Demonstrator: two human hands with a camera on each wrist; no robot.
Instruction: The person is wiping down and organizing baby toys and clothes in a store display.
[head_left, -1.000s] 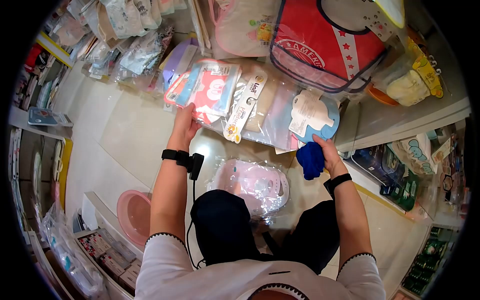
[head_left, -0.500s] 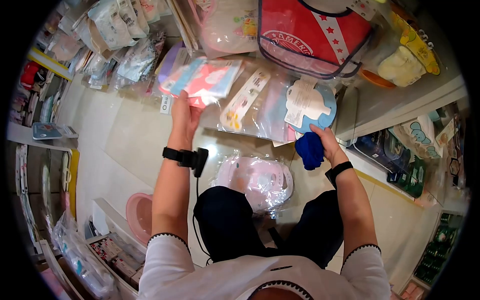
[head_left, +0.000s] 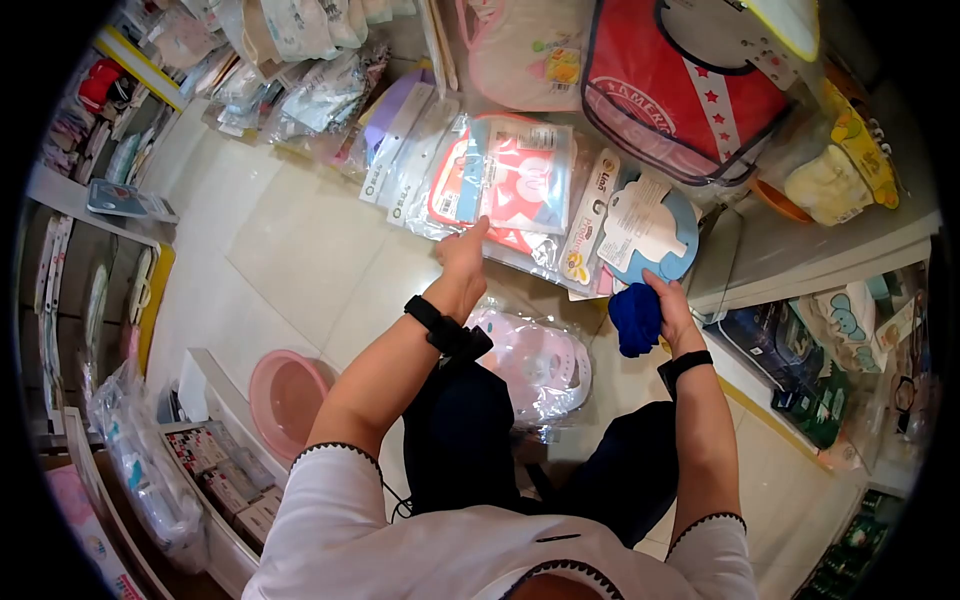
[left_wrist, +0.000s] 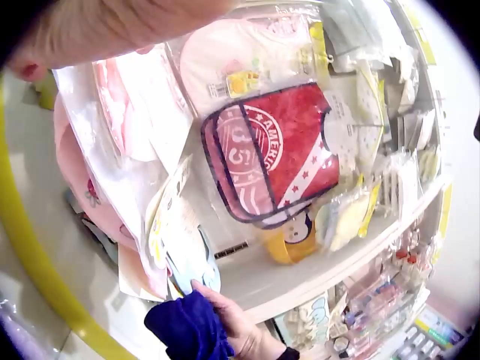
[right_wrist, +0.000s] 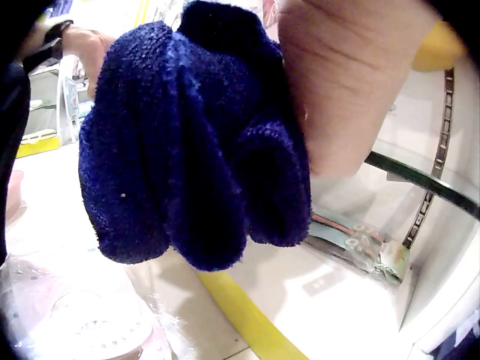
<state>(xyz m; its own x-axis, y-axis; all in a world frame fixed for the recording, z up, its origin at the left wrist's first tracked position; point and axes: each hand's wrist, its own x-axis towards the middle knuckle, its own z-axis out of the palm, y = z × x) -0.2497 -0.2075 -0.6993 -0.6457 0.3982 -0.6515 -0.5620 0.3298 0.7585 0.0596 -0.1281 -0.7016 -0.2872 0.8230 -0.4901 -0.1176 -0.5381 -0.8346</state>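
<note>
My left hand grips the near edge of a clear-bagged pink-and-blue bib, thumb at its lower border. In the left wrist view this hand crosses the top, over pale packaging. My right hand holds a bunched dark blue terry cloth, which fills much of the right wrist view. Its fingertips are right at the lower edge of a blue elephant-shaped packaged item. Between them lies a white card strip on the stacked packages.
A bagged pink plastic piece lies on the floor before my knees. Left of it stands a pink basin. Hanging bibs, one red, line the shelf ahead. Bagged goods hang at upper left; shelf edges flank both sides.
My left hand has moved right with the pink-and-blue bagged bib, which now overlaps the other packages further over. More bagged packages show at its left. The right hand keeps the blue cloth.
</note>
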